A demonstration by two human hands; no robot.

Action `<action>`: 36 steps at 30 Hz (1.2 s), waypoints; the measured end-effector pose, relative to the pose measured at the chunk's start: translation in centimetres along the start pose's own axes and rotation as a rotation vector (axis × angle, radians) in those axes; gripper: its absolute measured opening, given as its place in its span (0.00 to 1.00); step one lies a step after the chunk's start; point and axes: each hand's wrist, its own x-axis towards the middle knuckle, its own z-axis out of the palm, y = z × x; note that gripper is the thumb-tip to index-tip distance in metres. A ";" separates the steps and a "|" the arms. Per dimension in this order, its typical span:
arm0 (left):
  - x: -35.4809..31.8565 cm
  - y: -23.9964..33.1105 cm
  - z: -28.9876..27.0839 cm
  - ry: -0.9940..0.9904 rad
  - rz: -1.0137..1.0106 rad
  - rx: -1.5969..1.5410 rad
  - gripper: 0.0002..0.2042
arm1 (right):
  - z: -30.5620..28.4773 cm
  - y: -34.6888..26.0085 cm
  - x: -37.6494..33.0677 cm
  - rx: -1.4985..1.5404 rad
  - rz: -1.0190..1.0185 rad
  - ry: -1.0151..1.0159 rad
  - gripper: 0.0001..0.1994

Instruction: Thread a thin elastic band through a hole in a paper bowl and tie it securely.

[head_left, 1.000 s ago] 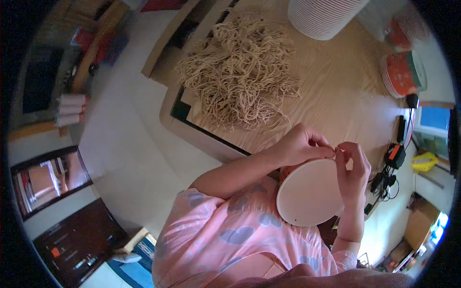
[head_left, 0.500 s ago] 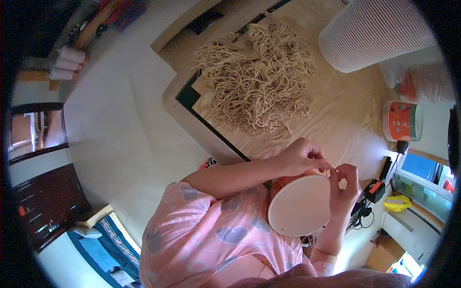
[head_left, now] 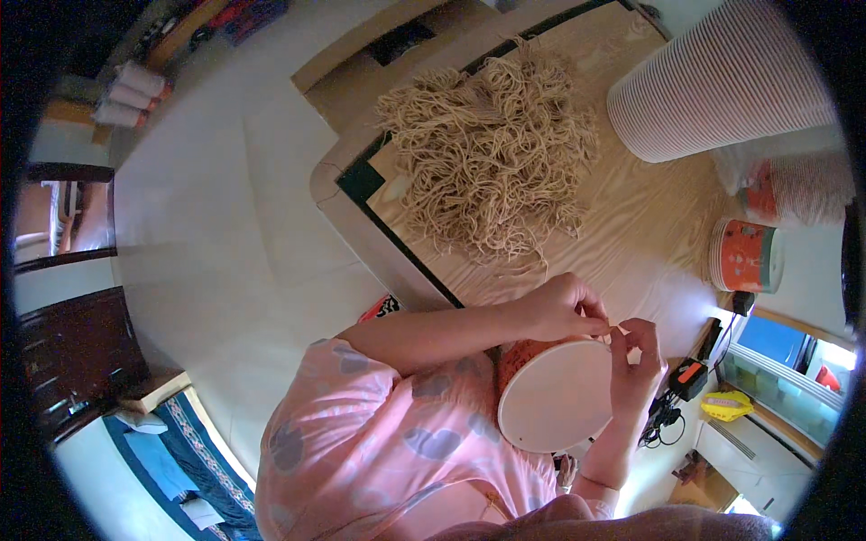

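An orange-sided tub [head_left: 516, 361] rests against my lap, its white round end facing up. Beyond its far rim my left hand [head_left: 570, 308] and my right hand [head_left: 639, 350] meet, thumbs and fingers pinched together. Between the fingertips shows a sliver of something thin and tan, too small to name. My right wrist passes close along the tub's right edge. On the wooden table ahead lies a big tangled heap of tan cords [head_left: 492, 158], apart from both hands.
A tall stack of white ribbed tubs [head_left: 722, 81] leans at the table's far right. Nearer stand a bagged stack of tubs [head_left: 798, 189] and an orange tub stack [head_left: 744, 255]. Black cables with a power adapter [head_left: 688, 379] hang at right, near a yellow packet [head_left: 727, 406].
The view has shifted a little, so the table things appear slightly lower. Both hands stay pinched together at the tub's far rim, the fingertips a bit closer together.
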 end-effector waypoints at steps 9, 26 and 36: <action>0.2 -0.1 -0.3 0.053 -0.062 -0.226 0.09 | -0.9 -0.9 0.6 -0.029 -0.143 -0.022 0.03; 0.2 0.5 -0.6 0.085 -0.048 -0.266 0.08 | -0.8 -1.6 1.5 -0.041 -0.192 -0.115 0.05; 0.3 0.5 -0.5 0.099 -0.079 -0.258 0.09 | -0.3 -1.9 2.2 0.053 -0.107 -0.144 0.03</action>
